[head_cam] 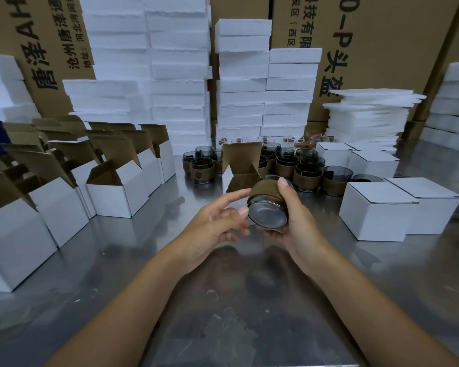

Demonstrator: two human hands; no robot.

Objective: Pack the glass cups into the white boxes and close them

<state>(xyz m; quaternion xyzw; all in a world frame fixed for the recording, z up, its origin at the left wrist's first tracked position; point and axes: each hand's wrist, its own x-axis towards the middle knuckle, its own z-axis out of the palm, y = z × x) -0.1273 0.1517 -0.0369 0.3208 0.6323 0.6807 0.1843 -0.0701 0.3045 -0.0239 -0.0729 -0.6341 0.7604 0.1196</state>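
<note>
The glass cup (269,205), smoky grey with a brown sleeve round its wall, is held in the air above the tabletop (117,260). It is tipped on its side, its base facing the camera and its mouth turned toward the open white box (228,180) just behind it. The right hand (294,223) grasps it, with the thumb over the top of the sleeve and the fingers curled underneath. The left hand (217,223) is released, its fingers loosely spread beside the cup. Whether their tips touch the sleeve cannot be told.

The box's brown flap (240,154) stands up and back, leaving its mouth free. The step in hand looks like sliding the cup in. To do it well, the left hand should likely steady the box wall while the right hand lines the cup up squarely with the opening. The side tabs should be kept out of the way so the sleeve does not catch. The cup should be let go only once it sits fully inside.

More sleeved cups (306,172) crowd the tabletop behind the box. Closed boxes (376,207) stand to the right, and a row of open boxes (117,192) waits on the left. White foam stacks (239,83) rise at the back.
</note>
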